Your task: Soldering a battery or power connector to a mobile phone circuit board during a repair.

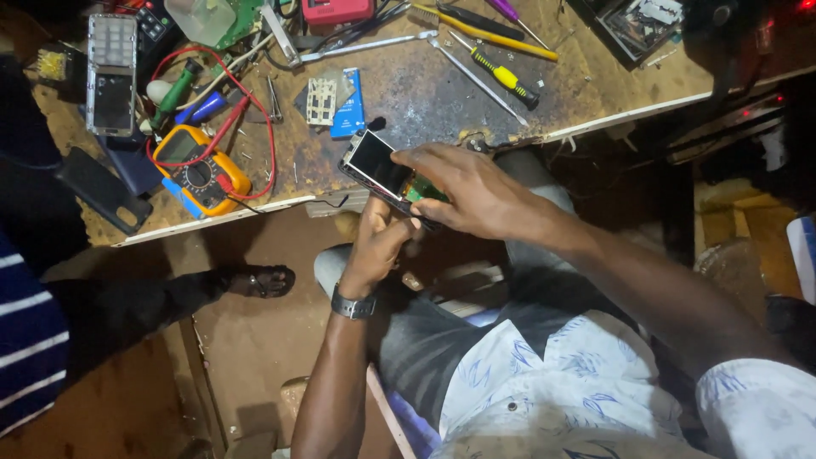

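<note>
Head view: phone [380, 166] held between both hands, just off the worktop [425, 93] edge, above the lap. Left hand [380, 242] grips it from below, fingers curled. Right hand [476, 191] lies over its lower-right end, fingers closed on it. Long axis runs upper-left to lower-right; dark screen faces up.

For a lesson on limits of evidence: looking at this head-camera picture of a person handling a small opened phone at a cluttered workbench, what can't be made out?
- Head view: underside of the small opened phone with dark screen, covered by the left hand and right hand.
- Dial setting on the yellow multimeter: too small.
- Black tray of parts: cut off by the top edge.
- Person in striped sleeve: cut off by the left edge.
</note>
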